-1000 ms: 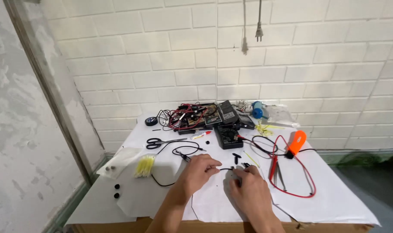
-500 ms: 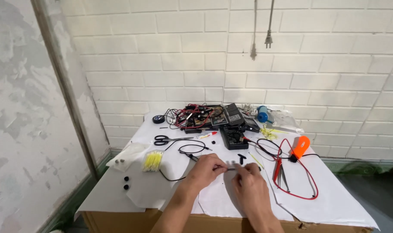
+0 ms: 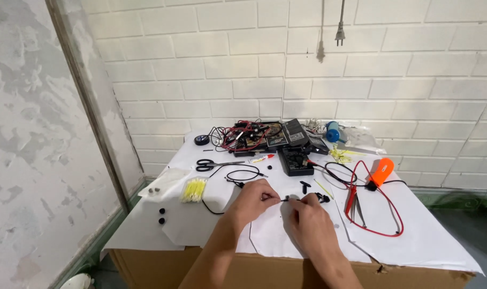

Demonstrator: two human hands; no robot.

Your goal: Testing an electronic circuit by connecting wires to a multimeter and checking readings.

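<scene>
My left hand [image 3: 252,200] and my right hand [image 3: 306,219] meet over the white paper sheet [image 3: 307,235] at the table's front. Both pinch a thin black wire [image 3: 282,199] stretched between their fingertips; its far end runs back to a black loop [image 3: 242,175]. A few small black parts [image 3: 322,198] lie just right of my right hand's fingers. The wire's end inside my right fingers is hidden.
Black scissors [image 3: 211,165], a yellow bundle [image 3: 193,189], a black multimeter [image 3: 296,160] with red leads [image 3: 382,214], an orange tool [image 3: 381,172], and a tangle of wires and boards [image 3: 254,134] fill the table's back. The brick wall stands behind; a plug [image 3: 340,32] hangs on it.
The view has shifted, moving the table rightward in the frame. My hands stay together on the wire, drifting slightly right and up.
</scene>
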